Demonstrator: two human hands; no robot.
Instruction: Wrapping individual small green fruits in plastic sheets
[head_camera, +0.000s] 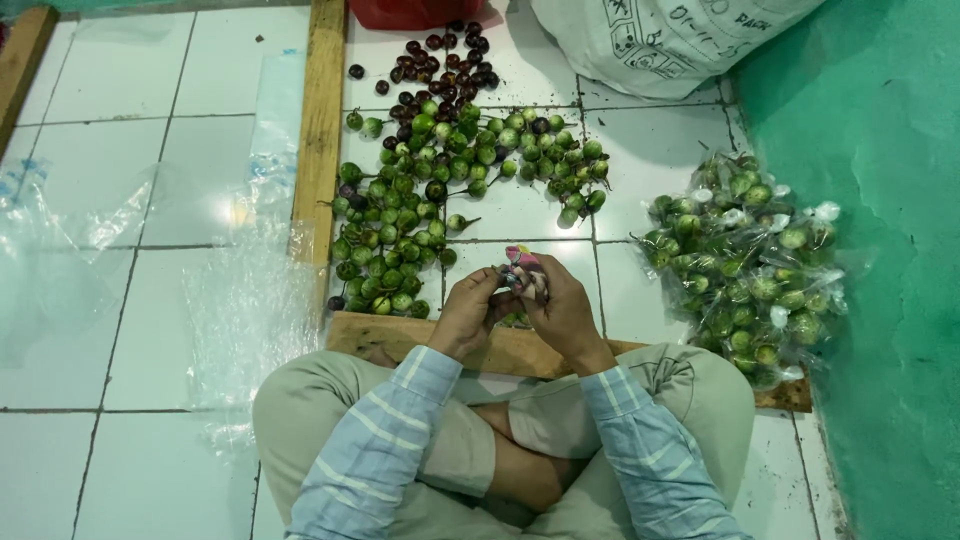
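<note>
Both hands, left hand (468, 312) and right hand (562, 308), are together, pinching a small pink packet (524, 262) between them; loose green fruits (440, 190) lie just far of them on the floor (120, 330).

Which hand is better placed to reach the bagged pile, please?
Probably the right hand: the bagged pile lies on its side, while the left hand is nearer the loose fruits.

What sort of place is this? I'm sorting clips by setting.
Probably an informal produce-packing spot on a tiled floor: loose small green fruits lie heaped between wooden planks, filled clear bags pile up beside a white sack.
</note>
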